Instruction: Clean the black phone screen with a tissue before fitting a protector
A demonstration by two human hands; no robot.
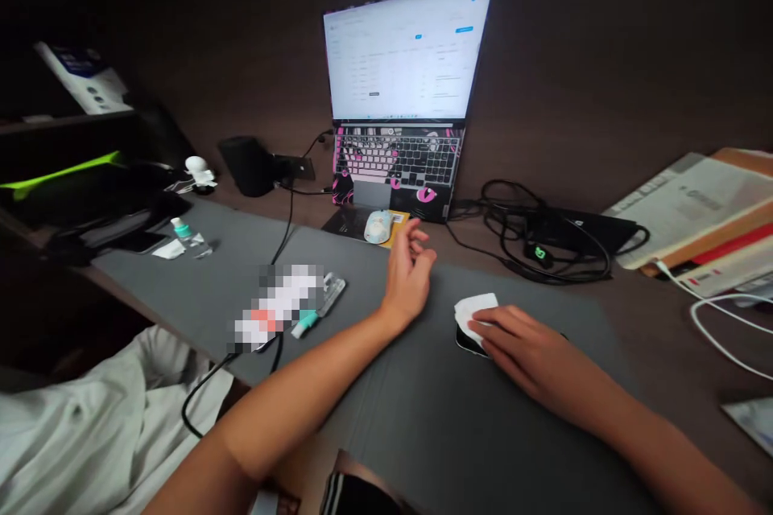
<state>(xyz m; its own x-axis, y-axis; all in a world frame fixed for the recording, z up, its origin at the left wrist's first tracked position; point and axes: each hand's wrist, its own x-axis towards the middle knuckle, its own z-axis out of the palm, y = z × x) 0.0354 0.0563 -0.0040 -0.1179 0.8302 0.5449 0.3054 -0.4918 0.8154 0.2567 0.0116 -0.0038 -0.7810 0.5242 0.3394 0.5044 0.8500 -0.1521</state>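
Head view: partly covering dark flat device [469, 343] with white tissue [474, 308] under right hand [535, 346], just beneath fingertips, on grey mat [471, 434]. Laying fingers close together on tissue; with thumb hidden, can't tell if pinching. Holding left hand [409, 278] apart to the left, loosely curled. Free to move toward body and between hands. Crowded past far edge: by cable coil [501, 241] rightward, by laptop [416, 165] ahead, by mouse [378, 227] near left fingertips.

The white wipe [474, 311] looks papery and matt, the dark device [468, 344] glossy, the desk mat [483, 434] smooth.
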